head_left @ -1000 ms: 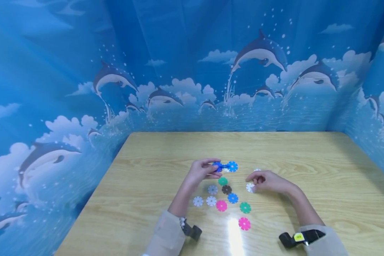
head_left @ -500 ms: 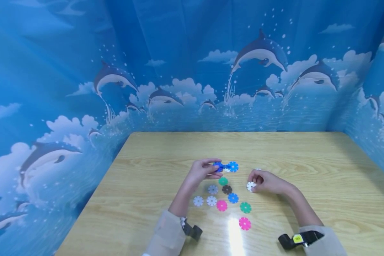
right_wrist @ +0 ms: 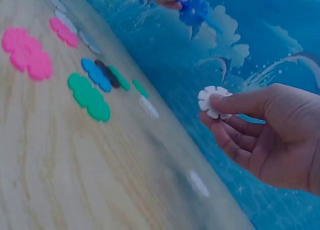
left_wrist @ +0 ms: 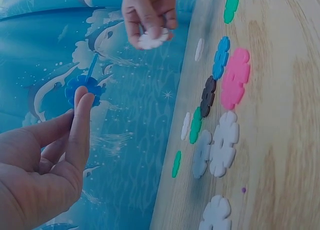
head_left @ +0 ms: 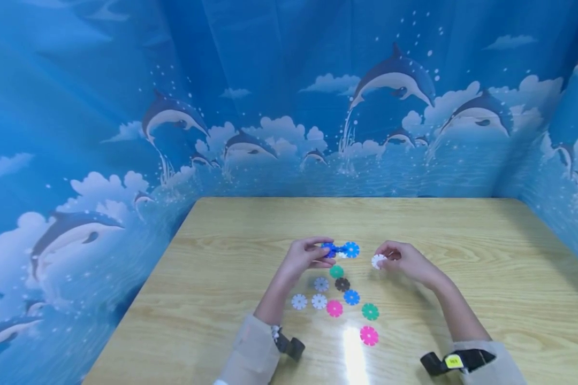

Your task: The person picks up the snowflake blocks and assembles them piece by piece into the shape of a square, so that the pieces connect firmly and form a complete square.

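My left hand [head_left: 299,260] pinches a joined piece of blue notched plastic discs [head_left: 351,249] between thumb and fingers, held above the table. One disc of it faces the camera in the left wrist view, with another blue part [left_wrist: 92,65] sticking out edge-on. To the right, my right hand [head_left: 408,262] pinches a white notched disc [head_left: 378,261] between thumb and fingertips. The right wrist view shows this white disc [right_wrist: 212,100] raised off the table, its notched rim pointing away from the palm. A gap separates it from the blue piece.
Several loose discs lie flat on the wooden table [head_left: 221,278]: green [head_left: 370,312], pink [head_left: 369,336], brown [head_left: 342,284], blue [head_left: 351,297] and white [head_left: 319,301]. Another white disc [right_wrist: 198,183] lies beneath my right hand. A dolphin-print curtain [head_left: 279,107] stands behind the table.
My right hand has firmed its pinch on the white disc and raised it up and away from me. My left hand stays in place with the blue piece.
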A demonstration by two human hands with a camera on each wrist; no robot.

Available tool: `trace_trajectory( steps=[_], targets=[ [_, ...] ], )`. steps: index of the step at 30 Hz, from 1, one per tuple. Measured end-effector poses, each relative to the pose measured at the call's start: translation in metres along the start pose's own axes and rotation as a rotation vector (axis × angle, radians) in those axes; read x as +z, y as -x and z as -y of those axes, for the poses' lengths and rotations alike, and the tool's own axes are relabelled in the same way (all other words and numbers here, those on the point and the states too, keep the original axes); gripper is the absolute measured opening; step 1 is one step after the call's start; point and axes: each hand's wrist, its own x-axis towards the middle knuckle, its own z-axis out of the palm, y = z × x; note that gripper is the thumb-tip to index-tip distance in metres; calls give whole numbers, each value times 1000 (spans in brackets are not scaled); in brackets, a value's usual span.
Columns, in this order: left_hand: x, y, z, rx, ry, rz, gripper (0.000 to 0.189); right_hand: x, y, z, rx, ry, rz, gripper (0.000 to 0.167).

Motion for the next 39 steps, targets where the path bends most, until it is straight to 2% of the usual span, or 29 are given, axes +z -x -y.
trace_trajectory(
  steps=[11, 18, 26, 39],
  targets=[
    [0, 1, -1, -1, -1, 3, 27, 13, 2, 35, -47, -25, -190, 23],
    [1, 1, 1, 2, 12, 21, 29, 21, 4, 44, -85, -3, -215, 18],
    [1, 1, 0, 2, 6, 12, 28, 25, 3, 47, -62, 5, -247, 17],
    [2, 2, -2, 2, 23, 39, 28, 26, 3, 50, -87, 24, -281, 17]
  ],
)
